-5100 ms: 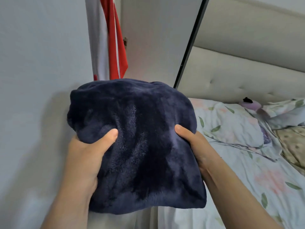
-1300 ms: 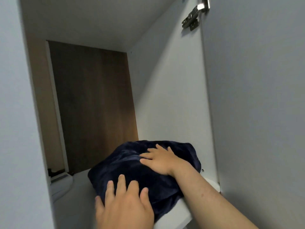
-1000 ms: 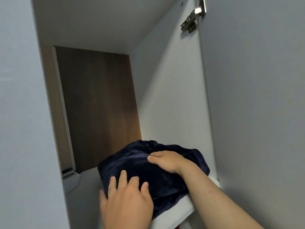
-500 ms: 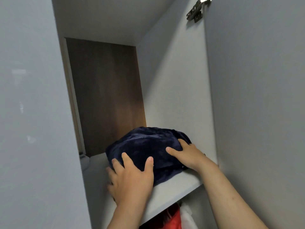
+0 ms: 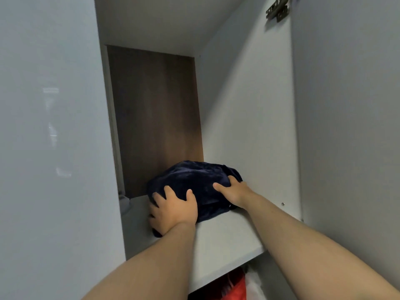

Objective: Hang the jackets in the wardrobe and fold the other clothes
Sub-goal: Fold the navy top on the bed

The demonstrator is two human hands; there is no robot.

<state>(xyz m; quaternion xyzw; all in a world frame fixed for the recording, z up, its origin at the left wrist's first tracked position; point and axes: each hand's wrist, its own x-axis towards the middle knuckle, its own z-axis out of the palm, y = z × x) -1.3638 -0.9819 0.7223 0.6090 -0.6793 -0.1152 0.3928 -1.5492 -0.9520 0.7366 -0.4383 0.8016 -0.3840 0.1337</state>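
A folded dark navy fleece garment [image 5: 199,182] lies on the wardrobe's upper white shelf [image 5: 227,239], toward its back, near the brown rear panel. My left hand [image 5: 173,211] presses against its near left side with fingers spread. My right hand [image 5: 232,190] rests on its right side, fingers laid over the fabric and thumb pointing left. Both forearms reach up from the bottom of the view. The part of the garment behind my left hand is hidden.
White wardrobe side walls close in at the left [image 5: 54,148] and right [image 5: 249,105]. A metal door hinge [image 5: 278,9] sits at the top right. Below the shelf hang a red garment [image 5: 236,286] and a white one [image 5: 255,286]. A pale object [image 5: 124,202] lies at the shelf's left edge.
The folded navy garment went from being carried by the bed to lying on the shelf. Over the last second both hands have pushed it deeper, and more bare shelf shows in front.
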